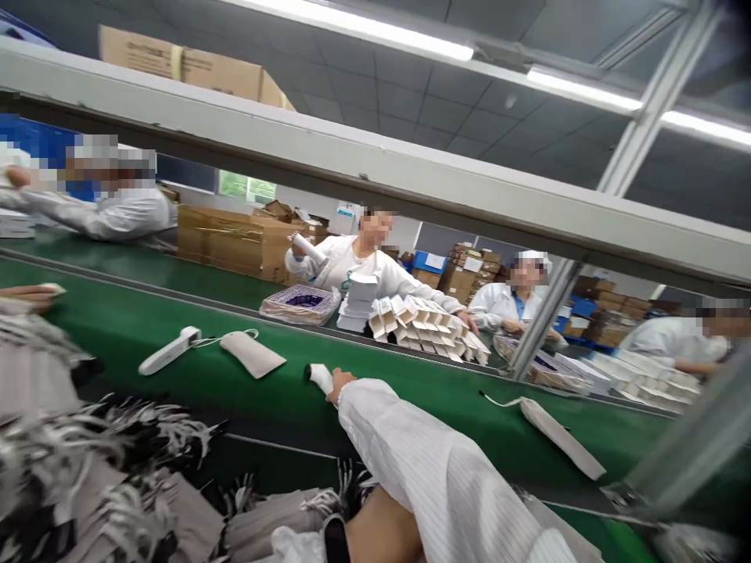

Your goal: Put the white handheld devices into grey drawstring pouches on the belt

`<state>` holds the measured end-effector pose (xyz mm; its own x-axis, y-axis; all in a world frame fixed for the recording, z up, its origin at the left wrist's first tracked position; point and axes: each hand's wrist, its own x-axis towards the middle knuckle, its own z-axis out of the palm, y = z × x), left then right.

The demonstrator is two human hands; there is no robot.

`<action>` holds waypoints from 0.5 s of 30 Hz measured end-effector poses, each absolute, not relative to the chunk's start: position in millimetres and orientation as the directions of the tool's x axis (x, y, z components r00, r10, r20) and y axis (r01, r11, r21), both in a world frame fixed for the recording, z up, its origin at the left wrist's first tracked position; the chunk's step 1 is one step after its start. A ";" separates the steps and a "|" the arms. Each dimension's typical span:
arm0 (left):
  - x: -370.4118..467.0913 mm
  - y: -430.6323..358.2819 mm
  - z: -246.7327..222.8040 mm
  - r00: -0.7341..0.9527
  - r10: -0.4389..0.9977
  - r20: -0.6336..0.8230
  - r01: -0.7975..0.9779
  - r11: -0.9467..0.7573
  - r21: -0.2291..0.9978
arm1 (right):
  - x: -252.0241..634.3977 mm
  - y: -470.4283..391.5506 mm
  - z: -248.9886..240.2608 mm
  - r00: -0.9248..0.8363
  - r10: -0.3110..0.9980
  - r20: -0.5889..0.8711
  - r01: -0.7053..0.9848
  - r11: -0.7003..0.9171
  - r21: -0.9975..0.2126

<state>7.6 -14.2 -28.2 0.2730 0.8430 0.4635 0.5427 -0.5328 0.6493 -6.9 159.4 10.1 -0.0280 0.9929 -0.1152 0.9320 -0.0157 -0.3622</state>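
Observation:
My right hand [340, 385], in a white sleeve, stretches over the green belt [375, 407]. Its fingers are closed on a white device [320, 377] with a black end. A bare forearm [381, 528] with a black band shows at the bottom edge; white material lies beside it, and I cannot make out my left hand's fingers. On the belt to the left lie a white handheld device [170, 353] and a light grey pouch [252, 354] with a cord. Another grey pouch [560, 438] lies to the right.
Piles of grey pouches [176, 508] with white cords fill the near left. Across the belt, people in white work beside open white boxes [419, 324], a plastic-wrapped tray [299, 303] and a cardboard box [228, 242]. A metal post [545, 309] and an overhead beam [352, 160] cross the view.

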 end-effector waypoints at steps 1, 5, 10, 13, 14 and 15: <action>7.7 -11.6 -26.5 0.383 0.790 0.479 0.496 -0.613 0.615 | 9.3 156.4 11.8 -0.033 0.991 -0.133 0.922 -0.021 -0.386; 11.1 -6.3 -19.8 0.743 0.484 0.462 0.411 -0.875 0.255 | 93.3 121.7 19.4 -0.073 0.987 -0.144 0.845 -0.015 -0.535; 10.4 -12.6 -9.1 0.785 0.476 0.397 0.428 -0.879 0.210 | 187.7 48.9 25.3 -0.129 0.990 0.055 0.545 0.117 -0.830; 9.6 -17.3 0.6 0.780 0.492 0.387 0.357 -0.858 0.370 | 210.3 11.4 24.5 -0.166 0.960 0.226 -0.004 0.228 -0.974; 9.9 -18.6 3.4 0.787 0.491 0.374 0.332 -0.847 0.415 | 211.6 2.6 24.0 -0.153 0.953 0.261 -0.159 0.237 -0.958; 10.5 -19.7 5.6 0.795 0.490 0.358 0.310 -0.835 0.454 | 210.8 -4.0 23.6 -0.135 0.951 0.278 -0.253 0.238 -0.938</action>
<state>10.5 -19.7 5.6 0.7948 0.4898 0.3584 0.3103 -0.8354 0.4536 210.8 -4.0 23.6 -0.1355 0.9509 0.2782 -0.2534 0.2382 -0.9376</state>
